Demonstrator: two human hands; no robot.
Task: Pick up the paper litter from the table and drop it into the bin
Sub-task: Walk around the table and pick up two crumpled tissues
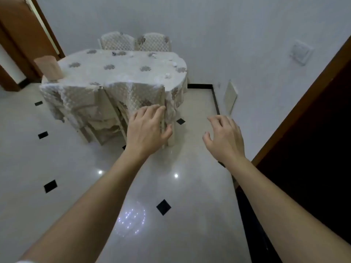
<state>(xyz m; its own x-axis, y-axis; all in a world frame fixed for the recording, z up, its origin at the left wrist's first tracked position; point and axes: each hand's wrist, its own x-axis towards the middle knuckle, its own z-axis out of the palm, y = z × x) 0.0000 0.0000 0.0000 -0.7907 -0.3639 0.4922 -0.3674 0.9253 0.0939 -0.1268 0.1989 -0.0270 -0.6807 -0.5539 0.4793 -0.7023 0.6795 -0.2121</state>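
Two bare forearms (106,196) run back from the left hand (148,130) and right hand (225,138); a sliver of white sleeve (22,261) shows far behind the left hand.

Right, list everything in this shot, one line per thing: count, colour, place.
table: one, under a cream patterned cloth, mid-room
paper litter: several small white scraps, too blurred to count, on the table's far and right parts
bin: one, pale peach, at the table's left end
chairs: two cream at the far side, a third tucked in at the near side
floor: glossy white tiles, black diamond insets
wall plate: one, white, right wall
panel: one, white, leaning on the right wall
left hand: fingers loose, holding nothing, by the near chair's post
right hand: fingers spread, holding nothing, over the floor
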